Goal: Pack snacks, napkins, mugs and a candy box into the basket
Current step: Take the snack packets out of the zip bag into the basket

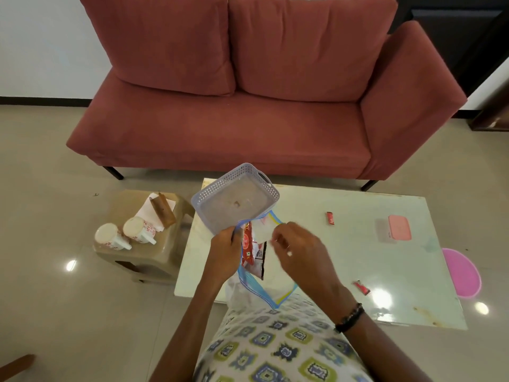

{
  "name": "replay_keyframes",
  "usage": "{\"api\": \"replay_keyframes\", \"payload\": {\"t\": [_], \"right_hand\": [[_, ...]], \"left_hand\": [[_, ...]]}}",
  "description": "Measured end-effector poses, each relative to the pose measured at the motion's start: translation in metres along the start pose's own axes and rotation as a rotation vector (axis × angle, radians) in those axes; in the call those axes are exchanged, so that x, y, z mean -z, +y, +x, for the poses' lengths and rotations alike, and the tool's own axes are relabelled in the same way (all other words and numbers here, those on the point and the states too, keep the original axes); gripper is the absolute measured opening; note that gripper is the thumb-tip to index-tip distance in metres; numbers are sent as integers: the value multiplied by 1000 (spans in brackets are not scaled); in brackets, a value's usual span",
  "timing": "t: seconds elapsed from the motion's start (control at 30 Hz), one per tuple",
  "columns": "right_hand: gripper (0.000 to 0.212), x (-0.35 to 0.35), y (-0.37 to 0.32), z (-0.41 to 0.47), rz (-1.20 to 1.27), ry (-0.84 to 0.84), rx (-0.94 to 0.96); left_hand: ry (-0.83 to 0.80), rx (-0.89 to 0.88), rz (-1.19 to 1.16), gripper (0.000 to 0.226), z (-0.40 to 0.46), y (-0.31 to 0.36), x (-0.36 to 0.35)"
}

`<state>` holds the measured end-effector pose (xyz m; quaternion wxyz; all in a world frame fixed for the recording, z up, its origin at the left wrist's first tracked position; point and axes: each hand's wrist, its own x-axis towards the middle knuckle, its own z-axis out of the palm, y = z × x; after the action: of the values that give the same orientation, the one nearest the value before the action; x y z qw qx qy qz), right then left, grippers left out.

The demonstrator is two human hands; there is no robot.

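Note:
Over the near left part of the glass table [344, 257], I hold a clear zip bag [278, 282] with a blue edge. My left hand [224, 249] grips its left lip and my right hand [297, 252] pinches its right lip. Red and white snack packets [252, 252] sit inside the bag. Just beyond my hands, on the table's far left corner, is the lavender perforated basket [220, 183] with nothing in it. A pink candy box [399, 227] lies at the table's right. Two floral mugs [110, 237] [139, 230] lie on their sides on a stool, with white napkins [147, 212] behind them.
The beige stool [143, 260] stands left of the table and also carries a brown box-like object [163, 209]. Two small red candy bars [331, 218] [362, 287] lie on the table. A red sofa [234, 119] stands behind. A pink mat [462, 271] lies on the floor at the right.

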<state>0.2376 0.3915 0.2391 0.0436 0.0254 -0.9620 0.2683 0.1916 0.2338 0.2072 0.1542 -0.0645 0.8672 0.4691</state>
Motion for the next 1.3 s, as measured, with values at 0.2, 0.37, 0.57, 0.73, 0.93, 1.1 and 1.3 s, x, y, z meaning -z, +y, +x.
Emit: {"api": "replay_keyframes", "payload": {"t": [0.2, 0.37, 0.57, 0.73, 0.93, 1.1, 1.3], "right_hand": [[34, -34, -5, 27, -359, -571, 214], [25, -58, 21, 58, -710, -542, 649], [24, -61, 28, 71, -744, -470, 907], [13, -45, 28, 63, -346, -286, 871], [6, 10, 25, 68, -129, -80, 567], [6, 38, 25, 103, -4, 24, 250], [13, 50, 28, 163, 77, 287, 53]], "left_hand": [[-12, 15, -21, 33, 0, -2, 4], [-21, -34, -6, 32, -4, -2, 1], [17, -56, -29, 33, -4, 2, -1], [62, -18, -24, 33, 10, -5, 4], [65, 58, -111, 42, 35, -6, 9], [89, 157, -290, 44, 60, 7, 18], [261, 234, -478, 42, 107, 26, 38]]}}
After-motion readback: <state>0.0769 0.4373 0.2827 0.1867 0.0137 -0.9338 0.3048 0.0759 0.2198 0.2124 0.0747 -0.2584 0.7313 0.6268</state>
